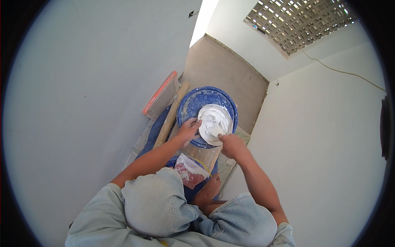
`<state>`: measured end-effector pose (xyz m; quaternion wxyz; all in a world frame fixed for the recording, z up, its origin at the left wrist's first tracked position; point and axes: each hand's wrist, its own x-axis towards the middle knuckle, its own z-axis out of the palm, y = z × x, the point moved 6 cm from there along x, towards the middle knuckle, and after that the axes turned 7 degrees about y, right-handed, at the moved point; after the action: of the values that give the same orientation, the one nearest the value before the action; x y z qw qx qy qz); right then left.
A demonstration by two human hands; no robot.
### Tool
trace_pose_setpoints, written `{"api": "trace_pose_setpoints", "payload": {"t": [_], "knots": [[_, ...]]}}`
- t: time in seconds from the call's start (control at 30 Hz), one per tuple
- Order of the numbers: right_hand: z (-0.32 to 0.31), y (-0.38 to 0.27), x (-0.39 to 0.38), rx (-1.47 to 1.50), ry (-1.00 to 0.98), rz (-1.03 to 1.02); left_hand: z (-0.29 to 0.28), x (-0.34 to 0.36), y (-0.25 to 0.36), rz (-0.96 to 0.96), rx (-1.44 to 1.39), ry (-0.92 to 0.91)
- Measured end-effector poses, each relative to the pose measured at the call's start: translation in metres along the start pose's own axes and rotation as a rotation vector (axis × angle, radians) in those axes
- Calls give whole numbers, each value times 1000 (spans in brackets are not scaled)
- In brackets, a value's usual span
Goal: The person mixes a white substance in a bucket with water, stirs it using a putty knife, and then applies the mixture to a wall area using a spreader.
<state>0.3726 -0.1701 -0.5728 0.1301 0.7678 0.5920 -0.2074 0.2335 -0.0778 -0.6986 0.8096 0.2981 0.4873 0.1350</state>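
Observation:
My left hand (188, 131) grips the left rim of a round pale bowl (214, 106) holding white powder or paste (212, 116). In my right hand (231, 145) is a pale flat scraper (214, 131), its blade in the white material at the bowl's lower right. The bowl rests on a round, white-smeared blue drum top (194, 98). Below that, nearer my knees, lies a red-and-white bag (189, 175) dusted with white, with a thin yellow strip (204, 165) beside it.
A wooden pole (166, 127) and a board with an orange edge (160, 96) stand left of the drum. White walls flank me; a bare foot (210, 185) is below. Beyond are a grey-beige floor (218, 61), a perforated block panel (292, 22) and a dangling cord (341, 71).

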Motion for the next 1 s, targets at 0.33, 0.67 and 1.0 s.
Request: {"api": "trace_pose_setpoints", "payload": {"t": [0.33,0.67,1.0], "knots": [[17,-14,-8,41,156,13,-3,4,-8,-12,-25,-42],[-13,-17,-4,54,150,51,-2,1,-4,-18,-62,-57],[-50,-20,-4,42,49,-11,-6,-4,-1,-5,-49,-71]]}}
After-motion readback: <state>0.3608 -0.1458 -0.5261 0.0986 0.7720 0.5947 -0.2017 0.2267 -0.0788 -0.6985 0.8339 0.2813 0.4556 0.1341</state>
